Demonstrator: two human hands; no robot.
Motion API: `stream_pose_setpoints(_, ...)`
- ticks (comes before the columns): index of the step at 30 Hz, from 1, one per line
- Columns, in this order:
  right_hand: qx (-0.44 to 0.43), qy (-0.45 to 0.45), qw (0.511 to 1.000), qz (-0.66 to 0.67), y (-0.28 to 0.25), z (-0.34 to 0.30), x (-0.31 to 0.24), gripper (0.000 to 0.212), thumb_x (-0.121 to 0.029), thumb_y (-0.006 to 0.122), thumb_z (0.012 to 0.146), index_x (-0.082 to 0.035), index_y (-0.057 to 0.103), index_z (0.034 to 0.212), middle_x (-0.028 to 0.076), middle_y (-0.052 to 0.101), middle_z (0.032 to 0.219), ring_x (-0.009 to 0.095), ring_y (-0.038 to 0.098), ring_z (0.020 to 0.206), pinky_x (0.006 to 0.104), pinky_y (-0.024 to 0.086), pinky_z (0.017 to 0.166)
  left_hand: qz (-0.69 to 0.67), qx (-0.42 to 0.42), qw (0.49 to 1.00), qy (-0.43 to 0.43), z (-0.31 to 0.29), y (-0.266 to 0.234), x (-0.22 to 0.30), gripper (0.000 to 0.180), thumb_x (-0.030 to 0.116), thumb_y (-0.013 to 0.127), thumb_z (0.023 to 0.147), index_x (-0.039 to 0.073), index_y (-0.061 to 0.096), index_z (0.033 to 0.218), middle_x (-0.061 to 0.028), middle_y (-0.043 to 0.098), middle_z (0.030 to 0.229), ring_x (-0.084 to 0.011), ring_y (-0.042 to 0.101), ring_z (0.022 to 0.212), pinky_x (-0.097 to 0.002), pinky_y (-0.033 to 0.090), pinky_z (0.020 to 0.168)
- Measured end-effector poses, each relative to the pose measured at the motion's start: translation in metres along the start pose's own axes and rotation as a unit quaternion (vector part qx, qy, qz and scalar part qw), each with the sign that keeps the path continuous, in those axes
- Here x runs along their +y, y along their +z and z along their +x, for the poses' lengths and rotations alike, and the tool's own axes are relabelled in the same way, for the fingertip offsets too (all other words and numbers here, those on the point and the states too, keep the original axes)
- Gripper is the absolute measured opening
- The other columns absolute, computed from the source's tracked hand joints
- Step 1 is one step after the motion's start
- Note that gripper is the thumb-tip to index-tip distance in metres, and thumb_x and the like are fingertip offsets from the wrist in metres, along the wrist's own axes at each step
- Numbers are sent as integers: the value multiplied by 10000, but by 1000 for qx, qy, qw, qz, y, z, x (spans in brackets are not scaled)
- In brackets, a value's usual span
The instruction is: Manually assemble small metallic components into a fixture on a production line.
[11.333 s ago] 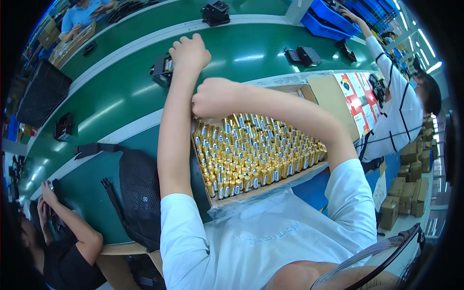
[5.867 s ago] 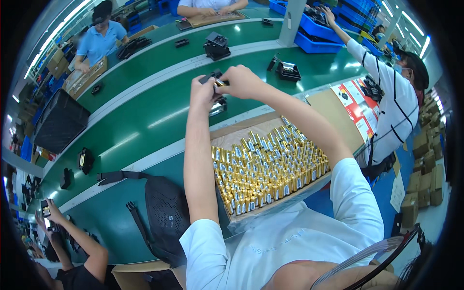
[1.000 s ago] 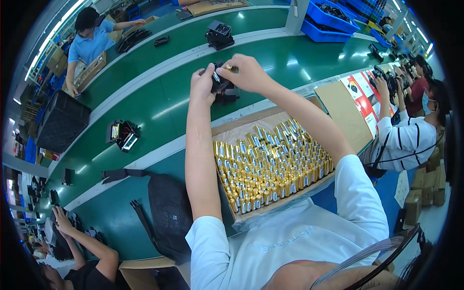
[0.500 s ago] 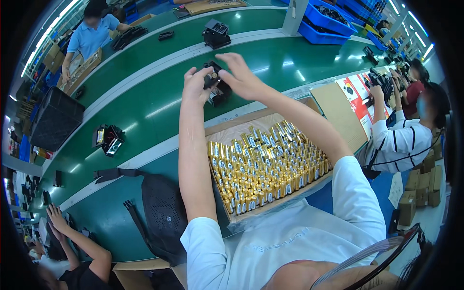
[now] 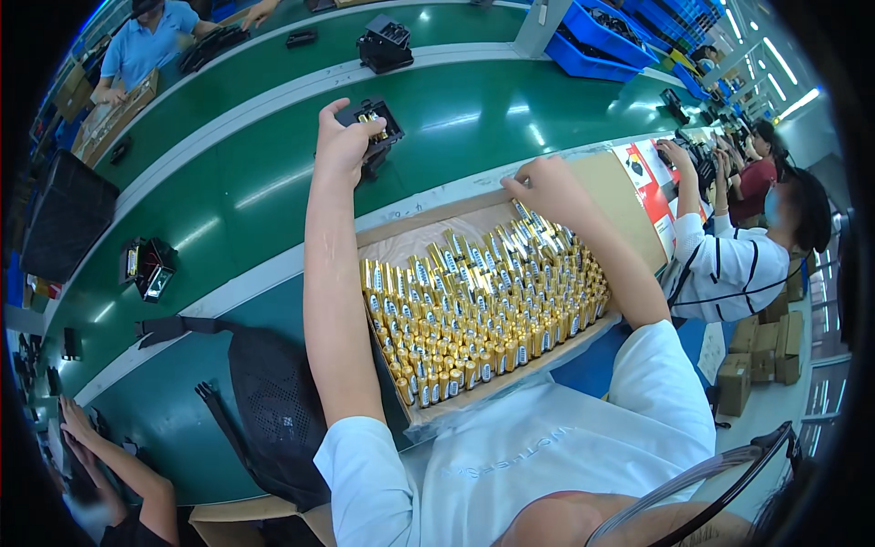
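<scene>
Over the green conveyor, my left hand (image 5: 341,150) is closed on a black plastic device (image 5: 390,134). Its thumb lies across the gold batteries (image 5: 369,118) that show in the device's open compartment. My right hand (image 5: 554,189) is at the far edge of a cardboard box (image 5: 428,219), fingers bent together. Whatever its fingertips pinch, if anything, is too small to make out. Below that hand, many gold batteries (image 5: 483,305) are packed in the box, most upright and some tilted at the back.
Further black devices stand on the belt, one (image 5: 149,268) at left and one (image 5: 385,44) ahead. A black bag (image 5: 269,401) lies left of the box. Blue bins (image 5: 597,41) are at the far right. Co-workers sit at left, far left and right, one in a striped sleeve (image 5: 729,260).
My right hand has left the black device and moved right and nearer, to the box's far edge. My left hand keeps hold of the device. The whole view has shifted slightly.
</scene>
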State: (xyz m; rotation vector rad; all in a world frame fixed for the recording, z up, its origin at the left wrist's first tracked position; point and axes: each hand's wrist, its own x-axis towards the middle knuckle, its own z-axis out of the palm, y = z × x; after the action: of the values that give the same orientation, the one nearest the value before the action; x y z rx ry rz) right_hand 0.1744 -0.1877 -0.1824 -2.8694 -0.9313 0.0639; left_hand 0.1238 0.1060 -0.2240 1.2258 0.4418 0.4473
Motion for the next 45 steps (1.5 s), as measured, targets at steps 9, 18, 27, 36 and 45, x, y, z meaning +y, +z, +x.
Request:
stream_pose_setpoints(9, -32, -4, 999, -30, 12, -18, 11, 247, -203, 674, 825, 29, 758, 808, 130, 661, 595, 230, 581, 490, 337, 526, 571, 30, 10, 999, -27, -6, 5, 4, 601, -2, 662, 821, 17, 424, 1373, -253, 545, 1185, -310, 631, 1000, -392, 583, 745)
stream_pose_setpoints(18, 2, -87, 982, 167, -14, -10, -36, 172, -158, 718, 822, 7, 746, 859, 60, 695, 657, 120, 573, 525, 240, 472, 541, 60, -12, 997, -38, -1, 3, 0, 514, 58, 639, 826, -9, 466, 1305, -231, 583, 1122, -270, 644, 905, -371, 556, 705)
stream_pose_setpoints(27, 187, -237, 908, 289, 12, 110, -100, 169, -127, 699, 874, -14, 722, 998, 55, 670, 764, 144, 586, 652, 267, 479, 609, 70, -3, 997, -27, -8, 11, 15, 441, 63, 603, 851, -12, 480, 1267, -227, 604, 1090, -268, 649, 883, -363, 546, 714)
stream_pose_setpoints(36, 243, -352, 904, 23, 33, 97, -108, 340, -251, 666, 927, -7, 688, 1163, 91, 628, 910, 221, 584, 808, 312, 492, 735, 250, 59, 966, 36, -21, 2, 19, 332, 59, 535, 899, 0, 493, 1223, -238, 622, 1092, -288, 668, 849, -391, 548, 740)
stream_pose_setpoints(45, 0, 15, 853, 522, 33, 122, -118, 346, -320, 642, 958, 8, 750, 973, 94, 647, 914, 169, 585, 799, 297, 534, 674, 246, 128, 956, 98, -10, 5, 20, 325, 63, 548, 900, -8, 492, 1212, -250, 627, 1094, -322, 661, 926, -411, 545, 804)
